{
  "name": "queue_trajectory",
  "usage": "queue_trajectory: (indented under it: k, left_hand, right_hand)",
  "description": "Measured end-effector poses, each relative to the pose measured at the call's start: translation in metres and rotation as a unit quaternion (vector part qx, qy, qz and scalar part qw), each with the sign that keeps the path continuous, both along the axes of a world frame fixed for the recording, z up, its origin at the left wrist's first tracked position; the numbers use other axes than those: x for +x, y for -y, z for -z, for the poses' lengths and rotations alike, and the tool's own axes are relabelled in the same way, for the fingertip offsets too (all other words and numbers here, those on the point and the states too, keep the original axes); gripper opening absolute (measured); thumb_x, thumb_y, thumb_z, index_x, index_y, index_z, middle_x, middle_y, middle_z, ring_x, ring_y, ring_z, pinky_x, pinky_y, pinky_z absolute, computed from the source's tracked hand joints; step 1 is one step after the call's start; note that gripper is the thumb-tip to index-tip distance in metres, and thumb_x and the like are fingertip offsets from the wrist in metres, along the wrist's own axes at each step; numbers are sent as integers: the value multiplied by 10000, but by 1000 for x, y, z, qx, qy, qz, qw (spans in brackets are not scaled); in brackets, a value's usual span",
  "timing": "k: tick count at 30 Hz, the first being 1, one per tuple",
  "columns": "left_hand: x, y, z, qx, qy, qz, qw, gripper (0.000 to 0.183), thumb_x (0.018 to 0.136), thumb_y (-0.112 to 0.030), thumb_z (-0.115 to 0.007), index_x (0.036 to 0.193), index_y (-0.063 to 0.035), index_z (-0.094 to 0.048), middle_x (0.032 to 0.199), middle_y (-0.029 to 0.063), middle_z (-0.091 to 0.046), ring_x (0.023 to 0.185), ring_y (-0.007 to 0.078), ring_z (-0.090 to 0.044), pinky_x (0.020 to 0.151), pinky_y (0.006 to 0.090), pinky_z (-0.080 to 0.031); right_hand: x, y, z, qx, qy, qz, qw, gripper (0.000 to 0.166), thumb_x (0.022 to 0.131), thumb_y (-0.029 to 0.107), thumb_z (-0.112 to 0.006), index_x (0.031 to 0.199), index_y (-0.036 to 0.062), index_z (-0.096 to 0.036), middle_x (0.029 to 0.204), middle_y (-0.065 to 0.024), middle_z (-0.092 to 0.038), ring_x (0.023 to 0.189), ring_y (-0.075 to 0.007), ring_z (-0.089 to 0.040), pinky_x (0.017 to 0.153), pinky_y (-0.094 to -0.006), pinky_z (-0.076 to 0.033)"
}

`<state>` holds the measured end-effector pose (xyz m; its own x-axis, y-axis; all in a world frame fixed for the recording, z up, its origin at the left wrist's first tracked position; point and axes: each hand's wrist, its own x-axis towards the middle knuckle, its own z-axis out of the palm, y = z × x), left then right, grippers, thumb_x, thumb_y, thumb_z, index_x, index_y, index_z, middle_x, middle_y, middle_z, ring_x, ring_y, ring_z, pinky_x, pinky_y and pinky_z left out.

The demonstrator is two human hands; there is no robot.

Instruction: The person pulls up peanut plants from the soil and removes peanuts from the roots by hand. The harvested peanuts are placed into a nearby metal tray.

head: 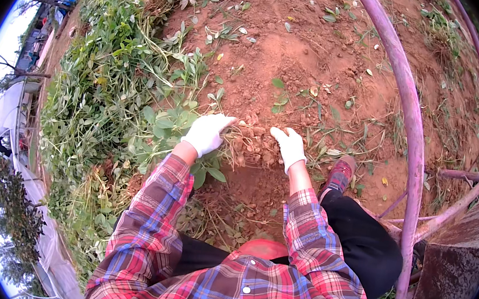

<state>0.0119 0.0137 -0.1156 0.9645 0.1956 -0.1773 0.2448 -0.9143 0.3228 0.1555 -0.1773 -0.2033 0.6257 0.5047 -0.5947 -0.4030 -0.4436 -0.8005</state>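
Observation:
My left hand (207,133), in a white glove, grips an uprooted leafy plant, apparently a peanut plant, where its stems meet the roots. Its green leaves (164,125) spread to the left of that hand. Between my hands hangs the plant's root clump (252,144), caked in reddish soil and bearing what look like pods. My right hand (288,147), also gloved in white, holds the clump's right side; some of its fingers are hidden behind the soil and roots. Below the clump lies dug reddish soil (252,190).
A heap of leafy plants (111,75) covers the ground at left. Pinkish metal tubing (413,137) curves upward close on my right, beside a rusty metal panel (450,272). My shoe (341,175) rests on the soil. A red rounded object (260,249) sits between my legs.

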Motion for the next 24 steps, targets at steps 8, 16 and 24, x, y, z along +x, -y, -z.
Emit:
queue_trajectory:
  k: [8,16,24]
  left_hand:
    - [-20,14,-29,66,32,-13,997,814,651,-188,-718,1365,-101,-338,1347,169,-401,1222,342,-395,1013,428,-328]
    - [-48,52,7,80,-69,-70,992,906,615,-449,-689,1329,-12,-342,1371,261,-313,1270,413,-282,1086,482,-167]
    - [-39,50,54,104,-108,-106,983,748,692,-176,-707,1350,-132,-354,1279,195,-434,1062,352,-509,956,423,-374]
  right_hand:
    - [17,1,-26,-72,29,-117,990,595,789,444,-636,1160,-12,-547,1202,-222,-541,1092,-307,-542,904,-349,-423]
    - [-13,40,22,-115,109,-85,984,432,769,300,-618,1123,52,-598,1099,-171,-612,1040,-300,-575,890,-368,-442]
    - [-44,13,13,-100,-50,-142,983,681,754,221,-653,1339,15,-374,1174,-183,-574,1104,-274,-538,916,-327,-414]
